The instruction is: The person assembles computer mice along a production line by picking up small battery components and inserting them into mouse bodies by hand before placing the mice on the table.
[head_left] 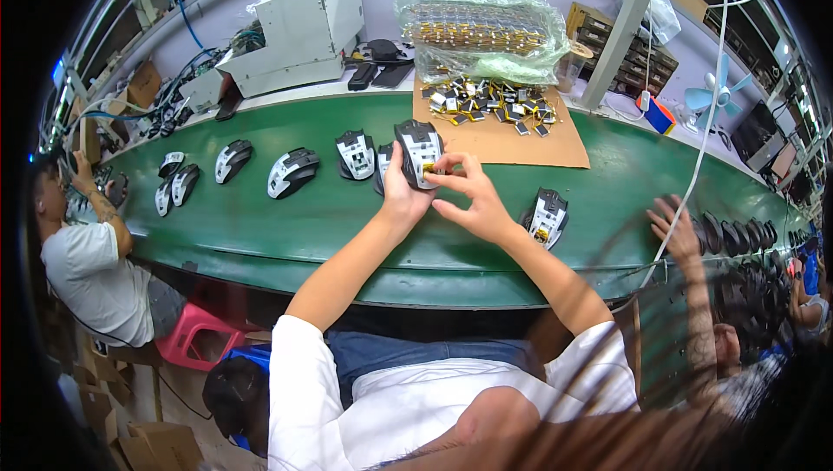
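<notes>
A grey-and-black computer mouse is held up over the green bench, its underside toward me. My left hand wraps round its left side and lower end. A small yellow-and-silver battery shows in an opening of the mouse. The bent fingers of my right hand are at this battery; my right thumb is lower and apart from the fingertips. Directly behind my left hand, another mouse is partly hidden. An upturned mouse lies to its left. Right of my right forearm lies a mouse with yellow inside.
Loose batteries are heaped on a cardboard sheet, before a bubble-wrapped stack. Several mice lie leftward along the green bench. A white cable hangs at right. Co-workers sit left and right; one's hand rests nearby.
</notes>
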